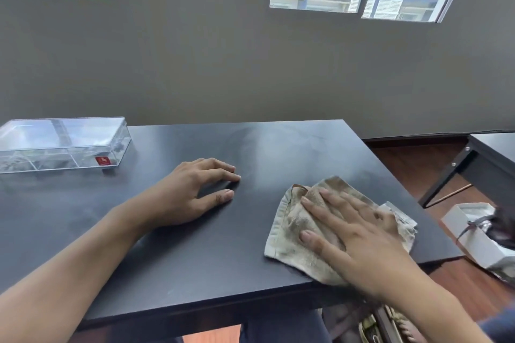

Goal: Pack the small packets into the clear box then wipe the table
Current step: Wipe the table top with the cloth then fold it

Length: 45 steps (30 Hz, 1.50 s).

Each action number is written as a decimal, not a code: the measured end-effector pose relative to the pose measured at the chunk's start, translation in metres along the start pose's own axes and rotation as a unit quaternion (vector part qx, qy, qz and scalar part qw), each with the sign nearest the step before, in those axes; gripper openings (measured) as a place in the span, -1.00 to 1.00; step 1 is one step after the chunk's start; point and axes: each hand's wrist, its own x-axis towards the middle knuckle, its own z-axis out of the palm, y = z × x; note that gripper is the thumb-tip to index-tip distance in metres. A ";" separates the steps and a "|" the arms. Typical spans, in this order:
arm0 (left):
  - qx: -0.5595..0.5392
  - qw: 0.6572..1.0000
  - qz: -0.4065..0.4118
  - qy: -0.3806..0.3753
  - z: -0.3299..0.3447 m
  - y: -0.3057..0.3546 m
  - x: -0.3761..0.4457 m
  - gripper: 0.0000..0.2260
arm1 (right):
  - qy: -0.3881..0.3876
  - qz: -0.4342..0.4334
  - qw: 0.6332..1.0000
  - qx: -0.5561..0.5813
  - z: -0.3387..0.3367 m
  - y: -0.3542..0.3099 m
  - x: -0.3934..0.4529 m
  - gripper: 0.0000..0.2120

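Note:
A clear plastic box [62, 143] with a lid on and a small red label stands at the far left of the black table [223, 259]. Small dark shapes show faintly through its walls. A stained beige cloth [289, 227] lies on the table's right part. My right hand [354, 234] presses flat on the cloth with straight, spread fingers. My left hand [192, 189] rests on the bare tabletop near the middle, fingers relaxed and holding nothing.
The table's right edge runs close beside the cloth. Beyond it, on the wooden floor, stands a white box [479, 237] with dark items. Another dark table [490, 153] is at the far right. A grey wall with windows is behind.

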 end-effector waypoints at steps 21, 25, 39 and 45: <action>0.057 0.987 -0.143 0.050 -0.023 -0.035 -0.014 -0.64 | 0.010 0.109 0.994 -0.018 -0.022 0.025 0.256 -0.28; 0.056 0.986 -0.149 0.047 -0.026 -0.037 -0.017 -0.64 | 0.004 0.098 0.995 -0.024 -0.015 0.007 0.234 -0.28; 0.030 0.990 -0.137 0.033 -0.038 -0.036 -0.058 -0.63 | -0.022 -0.119 0.992 -0.048 0.024 -0.103 0.066 -0.42; 0.024 0.987 -0.152 0.049 -0.045 -0.040 -0.099 -0.62 | -0.031 -0.133 0.990 -0.023 0.016 -0.113 0.113 -0.39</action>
